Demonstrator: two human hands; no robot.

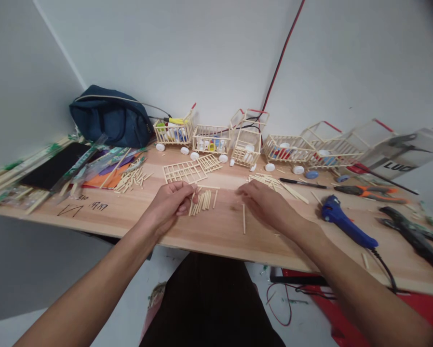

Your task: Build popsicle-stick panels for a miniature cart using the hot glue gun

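Observation:
My left hand (pixel 175 197) is closed in a pinch at the near middle of the wooden table, holding a thin wooden stick (pixel 193 194) at its fingertips. Just right of it lies a row of short sticks (pixel 203 201), with a longer stick (pixel 211 187) across their far end. My right hand (pixel 262 198) hovers palm down over the table, its fingers loosely bent and apart; I see nothing held, though their undersides are hidden. Below its fingertips a single stick (pixel 244 220) lies on the wood. Flat stick grids (pixel 185 172) rest behind my left hand.
Several miniature stick carts (pixel 211 138) on white or blue wheels line the wall. On the right lie a blue glue gun (pixel 346 224), orange-handled pliers (pixel 370 191) and a black cutter (pixel 413 233). Loose sticks (pixel 131 180), wrapped bundles and a blue bag (pixel 110 115) occupy the left.

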